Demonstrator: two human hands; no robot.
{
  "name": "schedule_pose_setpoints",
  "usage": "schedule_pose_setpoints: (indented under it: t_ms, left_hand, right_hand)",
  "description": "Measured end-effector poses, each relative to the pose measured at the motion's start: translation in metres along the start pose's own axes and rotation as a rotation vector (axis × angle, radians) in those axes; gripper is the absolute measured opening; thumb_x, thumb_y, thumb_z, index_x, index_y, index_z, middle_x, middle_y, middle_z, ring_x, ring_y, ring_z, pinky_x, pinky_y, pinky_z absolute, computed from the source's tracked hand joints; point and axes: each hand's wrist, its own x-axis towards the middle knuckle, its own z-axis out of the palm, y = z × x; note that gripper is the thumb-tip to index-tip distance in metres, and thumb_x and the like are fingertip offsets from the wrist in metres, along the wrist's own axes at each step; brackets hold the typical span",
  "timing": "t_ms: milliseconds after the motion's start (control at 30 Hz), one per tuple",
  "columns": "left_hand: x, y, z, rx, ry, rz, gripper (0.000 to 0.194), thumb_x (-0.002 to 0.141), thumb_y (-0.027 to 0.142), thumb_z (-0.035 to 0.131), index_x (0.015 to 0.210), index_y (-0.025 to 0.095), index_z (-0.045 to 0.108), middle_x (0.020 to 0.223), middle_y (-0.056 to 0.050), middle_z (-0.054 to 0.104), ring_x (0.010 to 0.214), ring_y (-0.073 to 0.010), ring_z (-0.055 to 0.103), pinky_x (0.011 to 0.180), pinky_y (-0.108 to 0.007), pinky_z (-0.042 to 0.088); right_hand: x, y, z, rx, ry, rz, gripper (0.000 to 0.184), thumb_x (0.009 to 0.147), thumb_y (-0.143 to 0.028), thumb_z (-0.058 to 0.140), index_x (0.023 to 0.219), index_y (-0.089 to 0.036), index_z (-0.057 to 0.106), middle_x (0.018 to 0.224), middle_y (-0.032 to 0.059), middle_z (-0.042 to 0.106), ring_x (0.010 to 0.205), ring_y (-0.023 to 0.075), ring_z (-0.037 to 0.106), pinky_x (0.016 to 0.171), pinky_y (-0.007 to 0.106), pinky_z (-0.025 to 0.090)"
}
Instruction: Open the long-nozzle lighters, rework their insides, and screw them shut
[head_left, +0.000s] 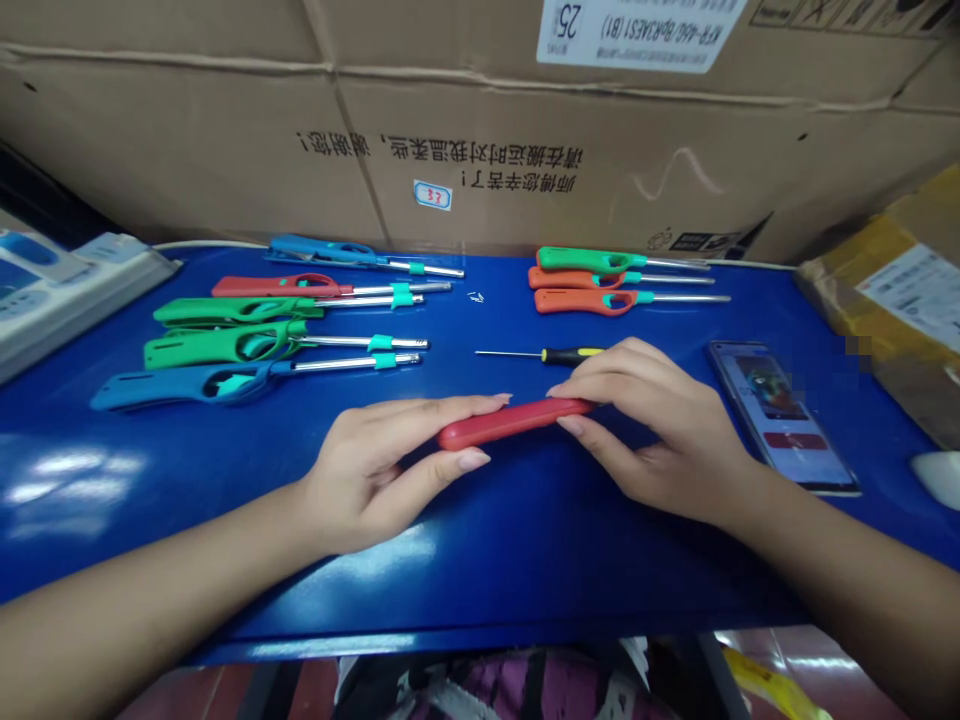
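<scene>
A red plastic lighter handle (499, 424) is held lengthwise above the table between both hands. My left hand (390, 465) pinches its left end between thumb and fingers. At the other end, my right hand (645, 425) grips it the same way, and its fingers partly cover that end. No metal tube shows on this piece. Just behind the right hand's fingers lies a black and yellow screwdriver (562, 355), its shaft pointing left. Several tiny silver pieces, seemingly screws (476, 297), lie farther back on the blue table (480, 570).
Several long-nosed lighters (277, 348) in blue, red and green lie at the left. One green and two orange lighters (585, 300) sit at the back right. A phone (784, 415) rests beside my right forearm. Cardboard boxes (225, 150) stand behind and right; a white device (67, 295) is left.
</scene>
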Motion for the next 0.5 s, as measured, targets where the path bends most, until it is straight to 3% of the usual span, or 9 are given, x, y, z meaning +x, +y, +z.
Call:
schedule_pose_setpoints:
  t_ms: [100,333,500]
  left_hand:
    - [0.0002,0.0003,-0.0003,0.018,0.001,0.021,0.037,0.104,0.028,0.065,0.140,0.025,0.067,0.131,-0.004,0.078,0.097,-0.0133,0.080,0.088,-0.018,0.062]
    - [-0.0001,-0.0005,-0.0011,0.046,-0.040,0.085,0.043,0.103,0.025,0.064,0.146,0.025,0.062,0.136,-0.006,0.076,0.115,-0.0193,0.078,0.102,-0.026,0.062]
    - [0.0025,0.0043,-0.0022,0.084,-0.015,0.007,0.038,0.099,0.023,0.066,0.137,0.027,0.069,0.130,-0.004,0.079,0.108,-0.0209,0.080,0.099,-0.029,0.064]
  right_hand:
    - [0.0008,0.0006,0.0024,0.002,0.001,-0.017,0.011,0.097,-0.017,0.072,0.107,-0.016,0.069,0.098,0.0081,0.078,0.092,0.0195,0.068,0.088,0.036,0.054]
    - [-0.0017,-0.0008,0.0043,0.050,0.040,0.024,0.010,0.093,-0.015,0.075,0.099,-0.021,0.069,0.090,0.0040,0.079,0.081,0.0196,0.069,0.079,0.038,0.054]
    - [-0.0019,-0.0010,0.0034,0.036,0.006,0.100,0.008,0.095,-0.021,0.076,0.101,-0.023,0.071,0.094,0.0040,0.078,0.088,0.0209,0.070,0.083,0.040,0.055]
